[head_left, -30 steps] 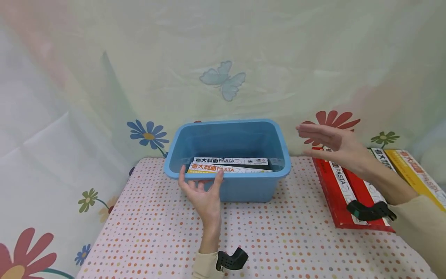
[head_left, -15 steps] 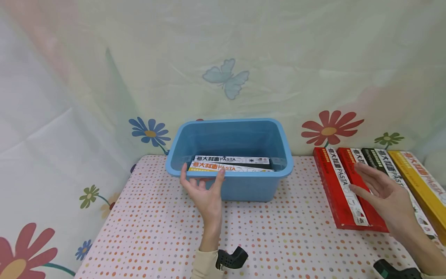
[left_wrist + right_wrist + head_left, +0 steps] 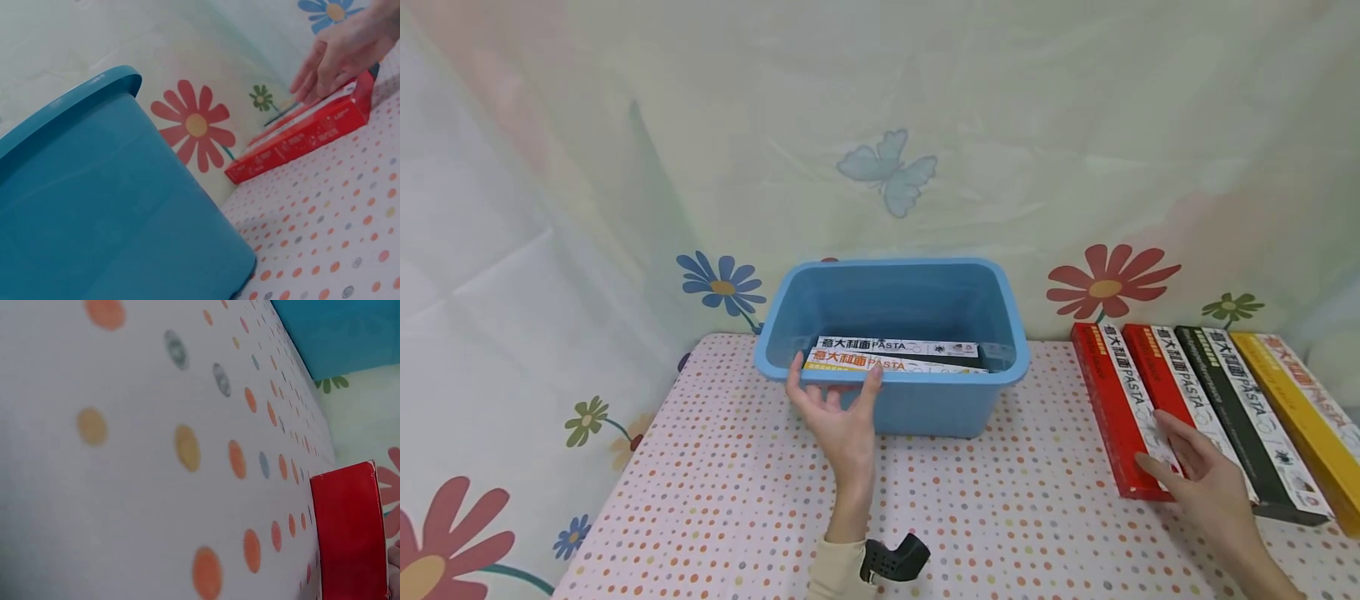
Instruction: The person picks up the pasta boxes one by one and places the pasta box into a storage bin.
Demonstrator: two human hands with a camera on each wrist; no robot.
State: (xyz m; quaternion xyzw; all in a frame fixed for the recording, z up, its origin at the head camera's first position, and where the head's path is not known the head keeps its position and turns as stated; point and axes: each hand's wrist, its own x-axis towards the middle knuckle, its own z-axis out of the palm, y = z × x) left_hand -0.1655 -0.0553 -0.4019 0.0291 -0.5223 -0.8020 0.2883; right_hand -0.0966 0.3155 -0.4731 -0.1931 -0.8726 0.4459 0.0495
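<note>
My left hand (image 3: 842,417) grips the near rim of a blue plastic bin (image 3: 925,404), its index finger and thumb tips at the edge and the other fingers bent below. Inside the bin lie a black-and-white pasta box (image 3: 898,346) and a yellow-and-white one (image 3: 857,361). At the right, my right hand (image 3: 1206,479) is over the near end of the leftmost red pasta box (image 3: 1105,400), thumb and fingers spread apart. In the left wrist view its fingers overlap the box's top. The right wrist view shows the box's red end (image 3: 350,531), with a little of the hand beside it.
Beside that box lie a second red pasta box (image 3: 1183,375), a black one (image 3: 1240,417) and a yellow one (image 3: 1292,408), in a slanting row. A dotted cloth (image 3: 722,467) covers the table. Behind hangs a flowered curtain (image 3: 737,167).
My right hand has come from beside the bin, back over the row of boxes and then down to the leftmost red one. The left hand has stayed at the bin's rim.
</note>
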